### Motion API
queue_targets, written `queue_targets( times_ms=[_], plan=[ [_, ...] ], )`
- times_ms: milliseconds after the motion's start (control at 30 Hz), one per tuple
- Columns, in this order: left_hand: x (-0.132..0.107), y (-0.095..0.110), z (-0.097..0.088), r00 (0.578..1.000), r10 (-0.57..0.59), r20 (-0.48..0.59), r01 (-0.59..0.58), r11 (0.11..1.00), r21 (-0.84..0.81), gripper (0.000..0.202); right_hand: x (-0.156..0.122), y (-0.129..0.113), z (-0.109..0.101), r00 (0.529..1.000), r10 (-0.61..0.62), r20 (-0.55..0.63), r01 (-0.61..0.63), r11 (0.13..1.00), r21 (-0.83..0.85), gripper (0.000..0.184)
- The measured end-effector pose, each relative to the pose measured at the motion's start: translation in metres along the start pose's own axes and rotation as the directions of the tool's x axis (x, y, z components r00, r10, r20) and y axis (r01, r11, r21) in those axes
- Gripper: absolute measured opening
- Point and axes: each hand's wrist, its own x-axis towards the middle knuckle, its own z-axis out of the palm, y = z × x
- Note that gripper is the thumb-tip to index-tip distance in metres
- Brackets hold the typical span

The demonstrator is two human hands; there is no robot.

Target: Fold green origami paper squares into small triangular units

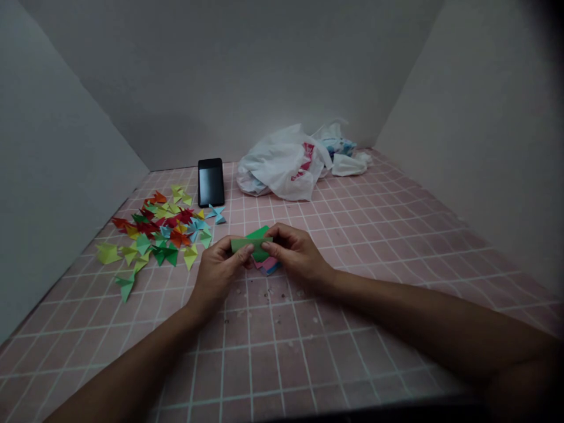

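Note:
A light green strip of folded paper is held level between both hands, above the table. My left hand pinches its left end, thumb in front. At the right end, my right hand grips it between thumb and fingers. Just behind and below lies a small stack of coloured paper squares, with green on top and pink and blue edges showing; the hands partly cover it. Left of my left hand, several folded paper figures in red, orange, yellow, green and light blue are spread out.
A black phone leans upright behind the paper figures. Farther back lies a crumpled white plastic bag with red print, beside a bluish packet and white tissue. Pale walls enclose the pink checked tablecloth on three sides.

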Motion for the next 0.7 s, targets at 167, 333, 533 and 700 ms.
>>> queue_targets(
  times_ms=[167,333,533,700],
  plan=[
    [0.000,-0.001,-0.001,1.000,-0.003,-0.014,0.003,1.000,0.000,0.021,0.000,0.002,0.000,1.000,0.027,0.016,-0.027,0.999,0.024,0.016],
    [0.000,0.000,0.000,1.000,-0.001,-0.012,0.001,1.000,-0.015,0.017,0.000,-0.004,0.000,0.997,0.055,0.047,-0.058,0.997,0.047,0.023],
    [0.000,0.000,0.001,1.000,0.011,-0.019,-0.011,1.000,-0.004,0.016,-0.001,-0.010,-0.003,1.000,0.024,0.021,-0.023,1.000,-0.009,0.038],
    [0.001,0.003,0.001,0.999,0.027,-0.019,-0.026,0.999,0.042,0.015,0.000,-0.004,-0.003,0.997,0.079,0.022,-0.081,0.994,0.074,0.031]
  ],
)
